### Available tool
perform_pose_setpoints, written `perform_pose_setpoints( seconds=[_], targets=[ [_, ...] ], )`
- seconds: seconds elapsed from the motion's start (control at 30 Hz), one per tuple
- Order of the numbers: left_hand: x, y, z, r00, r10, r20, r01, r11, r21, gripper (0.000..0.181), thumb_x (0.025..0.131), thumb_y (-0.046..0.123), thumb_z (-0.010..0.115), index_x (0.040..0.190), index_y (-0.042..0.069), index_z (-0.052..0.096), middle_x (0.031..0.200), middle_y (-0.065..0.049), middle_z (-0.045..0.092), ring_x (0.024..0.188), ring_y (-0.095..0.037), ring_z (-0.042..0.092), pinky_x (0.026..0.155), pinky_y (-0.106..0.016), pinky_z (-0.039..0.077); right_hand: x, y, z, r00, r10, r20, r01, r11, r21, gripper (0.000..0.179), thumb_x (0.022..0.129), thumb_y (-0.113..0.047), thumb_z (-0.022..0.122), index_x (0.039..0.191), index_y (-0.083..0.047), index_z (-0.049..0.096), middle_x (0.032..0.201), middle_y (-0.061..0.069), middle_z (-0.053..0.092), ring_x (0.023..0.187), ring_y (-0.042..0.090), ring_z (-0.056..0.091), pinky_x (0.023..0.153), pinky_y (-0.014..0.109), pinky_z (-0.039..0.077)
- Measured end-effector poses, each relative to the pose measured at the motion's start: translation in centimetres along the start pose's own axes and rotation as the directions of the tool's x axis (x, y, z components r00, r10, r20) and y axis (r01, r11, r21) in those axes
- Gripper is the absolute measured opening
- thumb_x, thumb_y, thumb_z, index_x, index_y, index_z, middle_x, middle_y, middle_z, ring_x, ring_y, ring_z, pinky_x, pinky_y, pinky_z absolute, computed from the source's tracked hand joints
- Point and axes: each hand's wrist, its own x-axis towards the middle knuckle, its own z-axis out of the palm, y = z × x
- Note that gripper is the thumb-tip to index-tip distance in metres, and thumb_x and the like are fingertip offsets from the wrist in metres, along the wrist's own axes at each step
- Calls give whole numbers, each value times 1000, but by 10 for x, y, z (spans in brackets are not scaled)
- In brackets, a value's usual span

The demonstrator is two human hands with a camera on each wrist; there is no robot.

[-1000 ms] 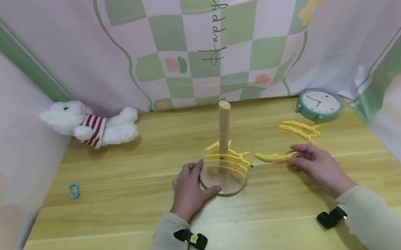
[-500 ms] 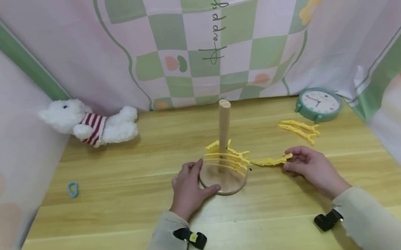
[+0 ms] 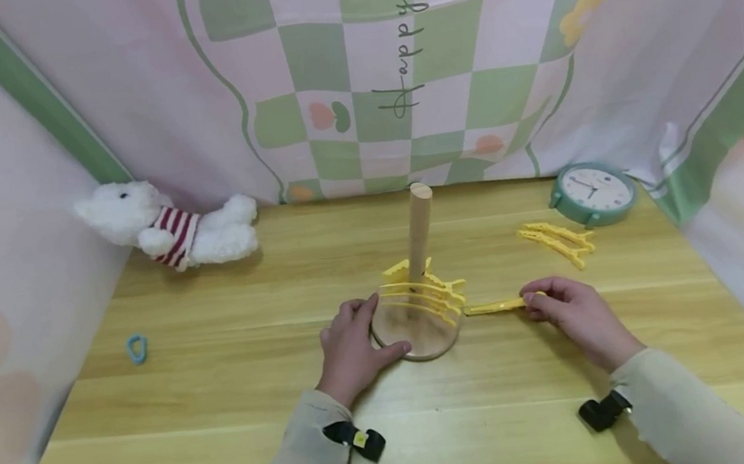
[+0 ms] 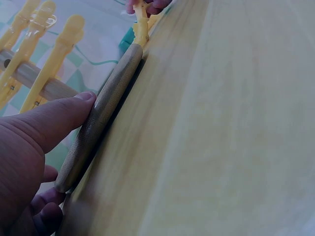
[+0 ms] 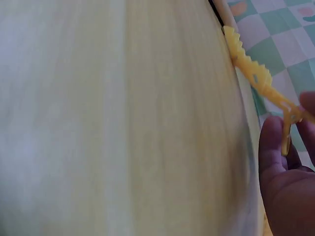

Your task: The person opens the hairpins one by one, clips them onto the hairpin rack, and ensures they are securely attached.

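1. Checked green-and-white cloth (image 3: 382, 108), softly creased and printed with lettering, hangs behind a table (image 3: 226, 402) of pale, streaked wood grain.
2. Wooden stand (image 3: 418, 238): smooth round post, upright, on a flat disc-shaped base (image 3: 418, 345) with a rounded edge.
3. Left hand (image 3: 351, 349): fingers and thumb grip the rim of the base at its left and near side; the left wrist view shows the thumb pressed against the disc's edge.
4. Mounted clips (image 3: 444, 296): several slim yellow pieces, plastic in appearance, set across the lower part of the post, with curved arms and forked ends.
5. Right hand (image 3: 577, 316): thumb and fingers pinch the handle end of a yellow clip (image 3: 494, 307). Its long body has a sawtooth edge, seen in the right wrist view. It points left, its tip beside the base; contact cannot be confirmed.
6. Loose clips (image 3: 555, 243), two, lie on the table at right, near a round teal clock (image 3: 593, 193).
7. At left: fluffy white plush toy (image 3: 172, 228) in a striped knit top, lying down, and a small blue ring (image 3: 137, 349), oblong in outline.
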Motion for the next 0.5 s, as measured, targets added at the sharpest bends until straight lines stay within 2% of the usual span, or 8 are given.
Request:
perform_pose_setpoints(
  seconds=[0.13,0.23,0.33,0.4,0.47,0.5],
  targets=[
    [0,1,0,1000,1,3,-1,1000,0,96,75,57,82,153,17,43,144,-10,46,126,-34,48,95,-47,28,-4,-3,0,999,-43,-27,40,993,-108,39,99,-25,66,127,2,62,114,8,67,94,6,61,77,19,51],
    [-1,2,0,1000,-1,3,1,1000,0,96,75,58,82,154,18,43,144,-10,46,126,-34,48,95,-47,28,-8,-5,0,995,-96,-17,89,964,-250,40,96,-26,70,129,-4,63,126,12,65,106,13,61,81,15,49],
    [-1,1,0,1000,0,2,0,1000,0,96,76,58,82,154,18,42,144,-10,46,126,-34,48,95,-47,28,-12,-8,1,990,-141,21,137,906,-401,44,94,-26,72,132,-6,62,130,15,64,113,27,62,86,25,52],
    [0,2,-1,1000,2,1,-2,1000,1,96,76,58,82,154,18,43,144,-11,46,126,-34,49,95,-47,28,-15,-10,2,988,-150,45,154,872,-465,46,92,-28,74,132,-6,63,128,16,65,112,32,64,88,35,54],
    [-1,2,-2,1000,4,-2,-4,1000,-3,96,76,57,82,153,17,43,143,-11,46,125,-34,49,94,-47,29,-17,-11,3,987,-150,55,158,858,-488,47,90,-30,77,128,-6,65,125,16,67,108,33,66,88,42,54],
    [-1,2,-2,1000,5,-4,-5,1000,-4,96,76,57,82,153,17,43,143,-11,46,125,-35,49,94,-47,29,-17,-11,3,987,-149,54,156,856,-494,46,89,-32,78,125,-7,67,123,15,68,106,31,67,87,42,54]
  ],
)
